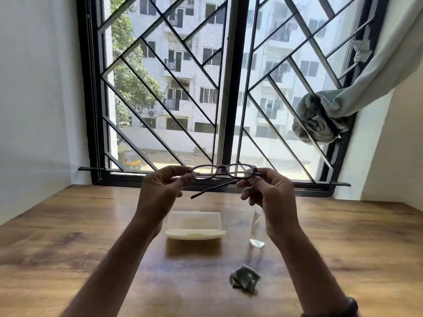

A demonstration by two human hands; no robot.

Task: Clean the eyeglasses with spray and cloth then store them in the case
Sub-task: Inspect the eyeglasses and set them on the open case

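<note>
Dark-framed eyeglasses (223,172) held up w/ both hands in front of a barred window (229,88). Left hand (160,191) pinches the frame's left end; right hand (267,193) grips the right end, one temple arm angling down btwn the hands. Below left hand, an open cream case (194,225) sits on the wooden table (68,236). Clear spray bottle (257,232) stands under right hand; crumpled cloth (245,279) lies nearer the person.
</note>
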